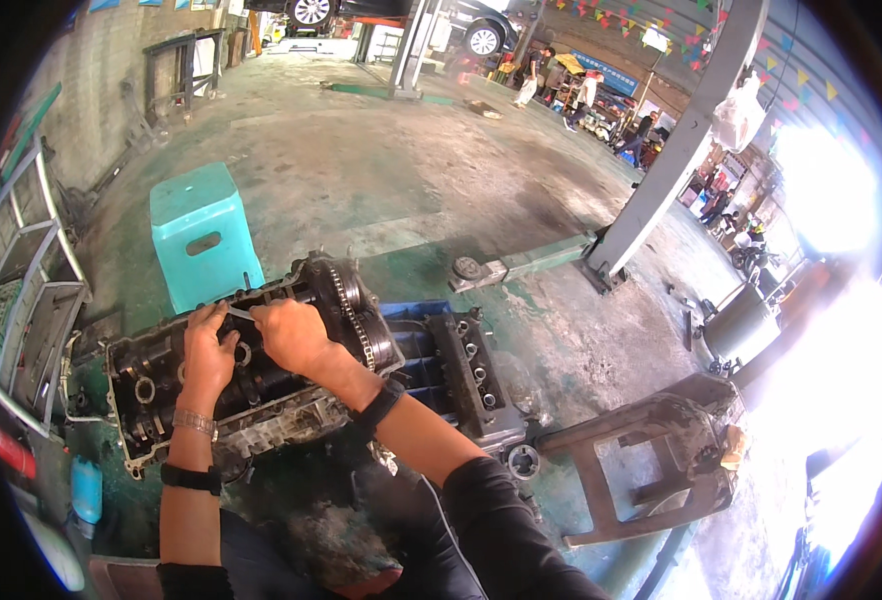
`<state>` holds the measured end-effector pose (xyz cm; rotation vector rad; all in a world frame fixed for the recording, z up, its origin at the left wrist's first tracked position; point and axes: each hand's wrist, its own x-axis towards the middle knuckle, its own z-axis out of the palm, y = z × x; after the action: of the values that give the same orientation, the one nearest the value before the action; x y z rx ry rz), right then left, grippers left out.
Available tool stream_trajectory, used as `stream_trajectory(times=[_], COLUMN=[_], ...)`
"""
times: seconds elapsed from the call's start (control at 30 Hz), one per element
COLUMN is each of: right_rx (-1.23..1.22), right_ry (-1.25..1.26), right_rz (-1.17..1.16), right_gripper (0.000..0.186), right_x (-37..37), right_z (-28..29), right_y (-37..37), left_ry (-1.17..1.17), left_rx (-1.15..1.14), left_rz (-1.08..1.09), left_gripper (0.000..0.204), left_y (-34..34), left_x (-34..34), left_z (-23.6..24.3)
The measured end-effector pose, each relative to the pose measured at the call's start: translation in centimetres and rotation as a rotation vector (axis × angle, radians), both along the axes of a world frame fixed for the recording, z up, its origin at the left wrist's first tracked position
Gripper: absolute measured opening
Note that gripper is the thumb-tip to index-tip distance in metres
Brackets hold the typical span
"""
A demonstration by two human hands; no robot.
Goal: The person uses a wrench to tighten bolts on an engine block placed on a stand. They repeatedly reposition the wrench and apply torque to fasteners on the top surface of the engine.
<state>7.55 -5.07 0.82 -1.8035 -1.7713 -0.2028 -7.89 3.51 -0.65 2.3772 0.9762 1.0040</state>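
Note:
An engine cylinder head (141, 430) with exposed camshafts and a timing chain (356, 325) lies below me. My right hand (286, 335) is closed on a thin metal tool (242, 314), likely a wrench, over the top of the head. My left hand (208, 345) is beside it, fingers curled at the tool's other end; what lies under those fingertips is hidden. A black valve cover (491, 390) sits at the right with a blue crate (416, 310) beside it.
A turquoise stool (191, 210) stands behind the engine, a metal rack (36, 290) at left, a steel stand (591, 480) and round metal part (523, 460) at right. A lift post (661, 160) rises right. Several people (586, 95) and raised cars (481, 40) are farther back.

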Motion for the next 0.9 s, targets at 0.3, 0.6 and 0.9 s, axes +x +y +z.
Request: stream_trajectory(times=[0.3,0.6,0.9], right_rx=[-0.047,-0.093,-0.188], right_ry=[-0.085,-0.062,-0.006], right_rz=[0.003,0.001,-0.089], right_gripper=[0.011,0.013,0.016], right_x=[0.3,-0.1,-1.1], right_z=[1.4,1.7,2.0], right_y=[0.6,0.2,-0.3], left_ry=[0.015,0.001,0.031], left_rx=[0.007,0.037,0.057], left_rz=[0.016,-0.006,-0.027], left_gripper=[0.052,0.052,0.05], left_y=[-0.1,0.3,0.1], left_x=[-0.1,0.1,0.1], left_z=[0.1,-0.3,0.2])
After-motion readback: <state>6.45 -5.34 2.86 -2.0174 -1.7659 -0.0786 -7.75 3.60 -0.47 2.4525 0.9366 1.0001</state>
